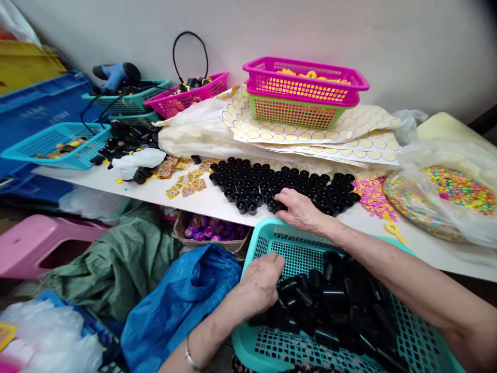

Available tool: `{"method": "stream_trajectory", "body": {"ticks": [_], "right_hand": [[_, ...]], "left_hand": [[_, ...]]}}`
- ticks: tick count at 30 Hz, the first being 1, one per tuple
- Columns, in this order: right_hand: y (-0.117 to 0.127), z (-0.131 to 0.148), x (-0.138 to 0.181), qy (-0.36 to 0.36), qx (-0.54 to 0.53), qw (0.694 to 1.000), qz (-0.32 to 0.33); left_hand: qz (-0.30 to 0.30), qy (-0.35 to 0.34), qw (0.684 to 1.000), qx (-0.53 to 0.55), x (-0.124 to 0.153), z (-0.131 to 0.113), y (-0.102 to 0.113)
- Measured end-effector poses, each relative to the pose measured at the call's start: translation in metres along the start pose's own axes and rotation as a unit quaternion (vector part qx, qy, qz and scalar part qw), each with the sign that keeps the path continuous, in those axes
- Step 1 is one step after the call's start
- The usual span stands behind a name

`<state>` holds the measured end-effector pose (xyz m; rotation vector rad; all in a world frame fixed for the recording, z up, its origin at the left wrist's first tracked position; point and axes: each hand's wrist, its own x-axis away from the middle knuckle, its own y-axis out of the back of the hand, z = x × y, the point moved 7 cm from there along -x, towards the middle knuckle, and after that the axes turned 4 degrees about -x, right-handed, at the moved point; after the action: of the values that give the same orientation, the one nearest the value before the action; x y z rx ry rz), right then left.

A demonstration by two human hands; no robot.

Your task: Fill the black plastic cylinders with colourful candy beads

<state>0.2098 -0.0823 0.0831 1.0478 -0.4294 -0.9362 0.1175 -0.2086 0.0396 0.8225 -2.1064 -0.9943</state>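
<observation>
My right hand (298, 208) reaches over the table's front edge, its fingers closed on a small black plastic cup (278, 207). That cup stands at the near edge of a block of several like black cups (248, 178), set upright side by side with their open ends up. My left hand (261, 284) is inside the left part of a turquoise basket (261, 238), fingers curled; what they hold, if anything, is hidden. Loose black cups (330, 295) lie heaped on their sides in the basket, close to that hand.
Small yellow printed packets (188, 184) lie left of the cups, pink and yellow beads (375, 197) to their right. A bag of coloured beads (446, 202) stands far right. Behind, a pink basket (306, 67) sits on a green basket (295, 111) over sticker sheets (310, 135).
</observation>
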Motion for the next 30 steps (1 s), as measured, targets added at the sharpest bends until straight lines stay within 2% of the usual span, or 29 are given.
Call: {"method": "stream_trajectory", "body": {"ticks": [2,5,6,8,10,13,19,23,25,27,30], "right_hand": [[-0.003,0.01,-0.007,0.046,0.022,0.999,0.014],[-0.008,0.029,-0.014,0.132,0.039,0.99,0.028],[-0.01,0.034,-0.017,0.155,0.042,0.986,0.035],[-0.014,0.041,-0.021,0.19,0.043,0.98,0.05],[-0.019,0.044,-0.024,0.215,0.045,0.974,0.062],[-0.026,0.04,-0.028,0.224,0.07,0.97,0.065],[-0.044,0.032,-0.037,0.231,0.165,0.956,0.081],[-0.054,0.032,-0.044,0.251,0.177,0.947,0.091],[-0.052,0.031,-0.044,0.255,0.163,0.949,0.082],[-0.039,0.033,-0.037,0.257,0.146,0.954,0.046],[-0.01,0.04,-0.009,0.243,0.106,0.964,-0.021]], "left_hand": [[-0.123,-0.022,0.984,0.129,0.007,0.014,0.032],[-0.319,0.008,0.913,0.252,0.013,0.059,0.072],[-0.369,0.032,0.887,0.275,0.013,0.076,0.078],[-0.432,0.08,0.839,0.322,0.008,0.11,0.08],[-0.46,0.121,0.804,0.356,-0.001,0.137,0.074],[-0.489,0.152,0.779,0.361,-0.011,0.16,0.068],[-0.509,0.155,0.758,0.377,-0.023,0.174,0.072],[-0.514,0.153,0.755,0.378,-0.033,0.18,0.074],[-0.517,0.156,0.754,0.374,-0.036,0.184,0.075],[-0.519,0.164,0.753,0.37,-0.034,0.185,0.076],[-0.553,0.17,0.75,0.321,-0.011,0.167,0.08]]}}
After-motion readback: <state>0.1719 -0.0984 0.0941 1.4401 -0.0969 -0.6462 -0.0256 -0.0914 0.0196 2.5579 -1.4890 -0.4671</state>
